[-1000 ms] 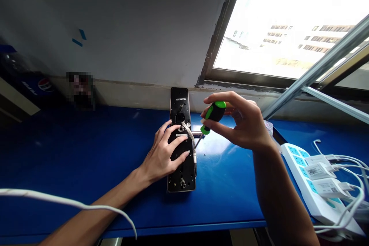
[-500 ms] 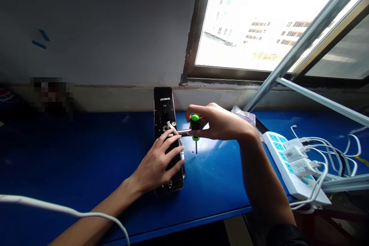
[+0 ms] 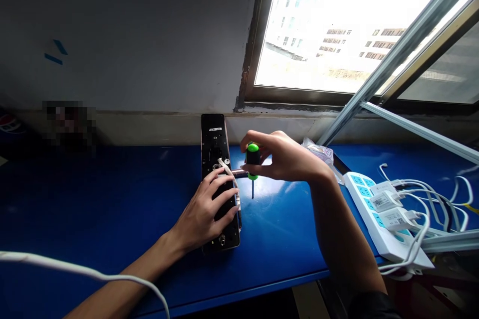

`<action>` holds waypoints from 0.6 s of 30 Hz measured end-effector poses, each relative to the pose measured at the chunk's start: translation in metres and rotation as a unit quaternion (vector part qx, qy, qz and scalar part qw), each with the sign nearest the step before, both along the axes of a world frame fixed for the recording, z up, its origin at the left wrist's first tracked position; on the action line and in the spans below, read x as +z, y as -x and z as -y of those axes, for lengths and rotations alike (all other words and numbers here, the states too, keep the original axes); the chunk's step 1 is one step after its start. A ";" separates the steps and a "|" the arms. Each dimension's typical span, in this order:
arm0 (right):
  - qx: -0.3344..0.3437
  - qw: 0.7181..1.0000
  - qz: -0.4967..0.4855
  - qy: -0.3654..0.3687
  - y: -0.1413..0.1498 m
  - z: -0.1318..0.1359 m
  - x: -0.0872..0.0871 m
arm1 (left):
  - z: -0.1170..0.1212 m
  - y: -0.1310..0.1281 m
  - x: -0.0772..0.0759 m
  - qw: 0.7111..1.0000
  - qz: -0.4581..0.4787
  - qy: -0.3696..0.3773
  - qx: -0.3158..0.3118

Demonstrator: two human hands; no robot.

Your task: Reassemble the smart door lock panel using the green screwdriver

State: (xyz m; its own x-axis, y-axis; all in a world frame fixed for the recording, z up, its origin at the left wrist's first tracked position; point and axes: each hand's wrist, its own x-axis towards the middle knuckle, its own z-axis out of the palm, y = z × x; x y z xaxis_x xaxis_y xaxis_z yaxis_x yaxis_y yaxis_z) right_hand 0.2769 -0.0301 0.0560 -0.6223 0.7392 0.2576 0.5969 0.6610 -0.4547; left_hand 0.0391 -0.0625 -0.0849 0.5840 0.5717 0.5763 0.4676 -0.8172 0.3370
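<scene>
A long black panel that looks like a door lock body (image 3: 216,142) lies on the blue table, with a label near its far end. My left hand (image 3: 207,204) rests flat across its near half, fingers spread and touching it. Beneath those fingertips a white cable (image 3: 227,168) runs along the panel's right side. From that side a shiny metal bar, perhaps the lock's handle (image 3: 239,173), sticks out to the right. My right hand (image 3: 279,155) is closed around a green and black screwdriver (image 3: 253,155). Its shaft points down beside the panel, apart from it.
On the right is a white power strip (image 3: 385,234) with several plugs and tangled cables. A metal frame bar (image 3: 377,72) slants up before the window. A clear plastic bag (image 3: 318,151) lies near the wall. One white cable (image 3: 90,273) crosses over my left forearm.
The view has shifted slightly. My right hand and the screwdriver have moved a little left relative to the panel; my left hand stays on the panel.
</scene>
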 end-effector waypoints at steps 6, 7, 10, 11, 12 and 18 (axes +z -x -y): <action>0.000 0.978 -0.203 -0.056 0.010 0.010 0.004 | -0.007 0.011 0.000 0.999 0.039 0.004 0.002; -0.003 0.970 -0.236 -0.062 0.012 0.011 0.003 | -0.008 0.013 0.000 0.999 0.049 0.006 -0.003; -0.013 0.953 -0.292 -0.080 0.018 0.011 0.000 | -0.008 0.014 0.000 0.997 0.077 0.013 -0.014; -0.013 0.950 -0.300 -0.086 0.019 0.011 -0.001 | -0.008 0.014 0.000 0.996 0.087 0.013 -0.014; -0.013 0.947 -0.306 -0.093 0.020 0.010 -0.002 | -0.008 0.014 -0.001 0.995 0.096 0.013 -0.013; -0.005 0.944 -0.311 -0.113 0.024 0.006 -0.006 | -0.008 0.010 -0.006 0.992 0.127 0.000 -0.009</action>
